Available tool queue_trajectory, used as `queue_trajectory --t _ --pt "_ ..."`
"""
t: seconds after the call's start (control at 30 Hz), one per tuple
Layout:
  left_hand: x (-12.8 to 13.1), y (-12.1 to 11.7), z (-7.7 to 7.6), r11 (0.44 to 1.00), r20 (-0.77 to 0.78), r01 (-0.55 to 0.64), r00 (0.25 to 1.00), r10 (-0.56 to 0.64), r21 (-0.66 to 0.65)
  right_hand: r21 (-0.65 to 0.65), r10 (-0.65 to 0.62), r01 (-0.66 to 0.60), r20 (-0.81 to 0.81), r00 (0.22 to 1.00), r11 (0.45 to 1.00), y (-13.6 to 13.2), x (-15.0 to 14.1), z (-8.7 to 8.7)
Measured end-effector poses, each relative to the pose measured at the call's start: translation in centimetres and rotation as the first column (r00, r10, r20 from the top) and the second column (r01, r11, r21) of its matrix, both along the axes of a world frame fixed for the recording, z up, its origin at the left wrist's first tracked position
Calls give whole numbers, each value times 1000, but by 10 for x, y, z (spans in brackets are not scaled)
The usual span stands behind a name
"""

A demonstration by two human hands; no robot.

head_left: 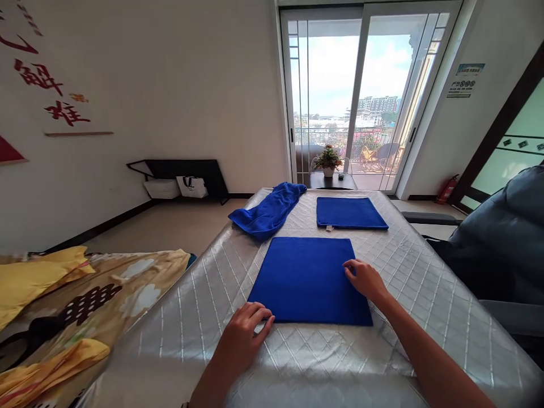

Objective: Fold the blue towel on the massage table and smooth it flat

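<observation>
A flat, square blue cushion cover [308, 280] lies smooth on the silver quilted surface in front of me. At its near left corner rests my left hand [249, 328], fingers bent and lowered, the thumb apart from them. My right hand [363, 277] touches the cover near its right edge, with fingers loosely curved and a gap to the thumb. Just beyond lies a second flat blue cover [351, 213] with a small white tag at its near edge. To the left of that one is a crumpled blue cloth [270, 209].
The silver quilted sheet [199, 300] slopes down at the sides. On the left is a patterned bedspread [140, 277] with yellow pillows [40, 277]. A dark padded seat [505, 221] stands to the right. A potted plant [328, 160] is on a small table before glass doors.
</observation>
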State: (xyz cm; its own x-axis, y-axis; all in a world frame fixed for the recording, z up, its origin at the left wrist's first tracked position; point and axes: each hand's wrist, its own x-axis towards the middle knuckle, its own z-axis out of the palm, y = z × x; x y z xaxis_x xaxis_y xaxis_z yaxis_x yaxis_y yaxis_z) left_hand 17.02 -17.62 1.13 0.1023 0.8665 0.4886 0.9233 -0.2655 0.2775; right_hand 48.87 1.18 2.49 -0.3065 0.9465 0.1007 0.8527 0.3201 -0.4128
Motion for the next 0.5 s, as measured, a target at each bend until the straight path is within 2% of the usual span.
queue_trajectory --t 0.13,0.23,0.3,0.37,0.43,0.5 --pt "47 22 26 990 -8 115 993 -116 -81 -12 22 -22 -5 1000 1000 -2 2 1" --pt "98 57 38 964 -38 228 971 -235 -140 -24 23 -24 -3 1000 999 -1 2 0" --pt "129 86 34 953 -65 251 962 -265 -168 -29 19 -20 -16 1000 999 2 4 -2" --pt "153 113 22 953 -98 236 961 -257 -189 -40 20 -21 -42 999 999 6 8 -6" --pt "167 132 5 959 -121 187 969 -216 -211 -61 27 -31 -69 997 998 12 13 -11" --pt "173 141 -10 958 -130 139 976 -176 -251 -80 30 -37 -83 996 996 17 16 -16"
